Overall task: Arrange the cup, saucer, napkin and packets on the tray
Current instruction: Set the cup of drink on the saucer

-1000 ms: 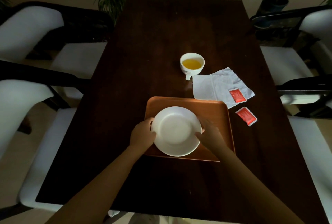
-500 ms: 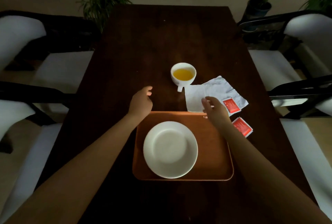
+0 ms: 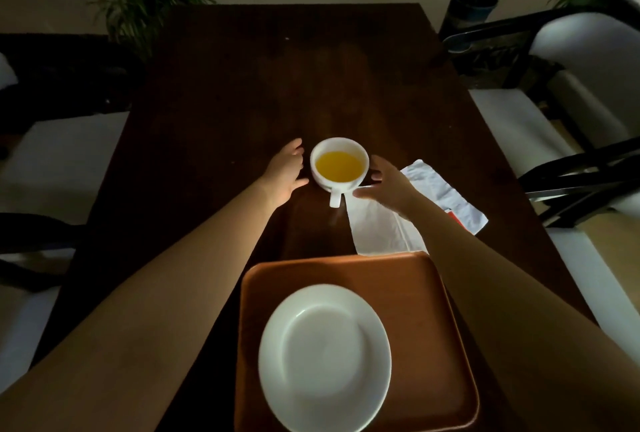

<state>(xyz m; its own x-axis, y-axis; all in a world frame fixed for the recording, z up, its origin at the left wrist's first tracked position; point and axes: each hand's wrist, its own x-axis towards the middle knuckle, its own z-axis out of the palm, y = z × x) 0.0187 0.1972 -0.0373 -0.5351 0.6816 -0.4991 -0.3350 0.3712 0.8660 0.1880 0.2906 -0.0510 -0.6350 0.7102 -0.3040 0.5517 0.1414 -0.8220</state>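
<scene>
**Both hands closing on the cup**

The left hand (image 3: 284,172) and right hand (image 3: 389,184) were open, cupped either side of the full cup (image 3: 339,165), not yet gripping, likely to keep it from spilling. The saucer (image 3: 325,357) waited on the near tray (image 3: 433,310); the napkin (image 3: 381,224) lay right.

A white cup (image 3: 339,165) of yellow-orange liquid stands upright on the dark surface (image 3: 242,92), its handle pointing toward the tray. The orange-brown tray (image 3: 429,314) lies nearest the person, with a white saucer (image 3: 325,357) resting on its left part, empty. A white napkin (image 3: 381,227) lies flat and slightly creased just right of the cup, its near corner touching the tray's far edge. A sliver of a red packet (image 3: 456,217) shows on the napkin, mostly hidden by a forearm.
</scene>
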